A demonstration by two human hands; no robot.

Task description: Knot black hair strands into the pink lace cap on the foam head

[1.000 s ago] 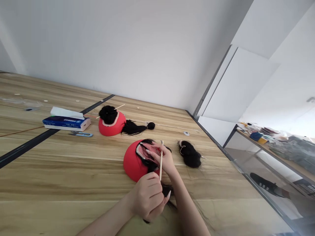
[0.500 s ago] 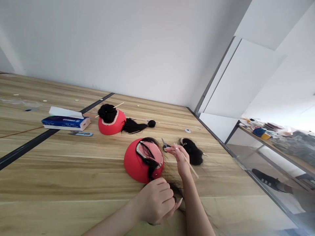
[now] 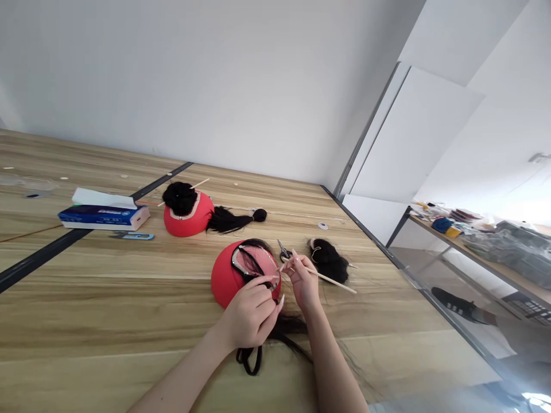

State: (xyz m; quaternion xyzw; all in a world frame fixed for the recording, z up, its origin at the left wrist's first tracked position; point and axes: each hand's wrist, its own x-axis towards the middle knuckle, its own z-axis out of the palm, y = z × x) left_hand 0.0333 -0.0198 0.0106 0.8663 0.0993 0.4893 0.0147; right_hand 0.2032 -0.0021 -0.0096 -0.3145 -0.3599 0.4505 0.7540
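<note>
In front of me is a red dome (image 3: 220,282) with a pale pink mesh patch (image 3: 262,261), edged by a light band with pins; black strands lie across it. My left hand (image 3: 252,315) is closed at the dome's near edge, pinching a lock of black hair (image 3: 290,325) that trails out below and to the right. Beside it, my right hand (image 3: 303,282) grips a thin wooden stick (image 3: 338,282), its front end pointing at the patch's right edge. Whether the stick's tip touches the mesh is too small to tell.
Small scissors (image 3: 284,251) and a black hair bundle (image 3: 330,261) lie beyond my right hand. Farther back are a second red dome (image 3: 193,221) with a black hairpiece (image 3: 179,198), a tied hair bundle (image 3: 230,219), blue thread snips (image 3: 136,236) and a tissue pack (image 3: 103,217).
Both hands have moved up and left to the patch's near right edge. The stick has swung flatter, its front end now at the patch. The view has shifted slightly.
</note>
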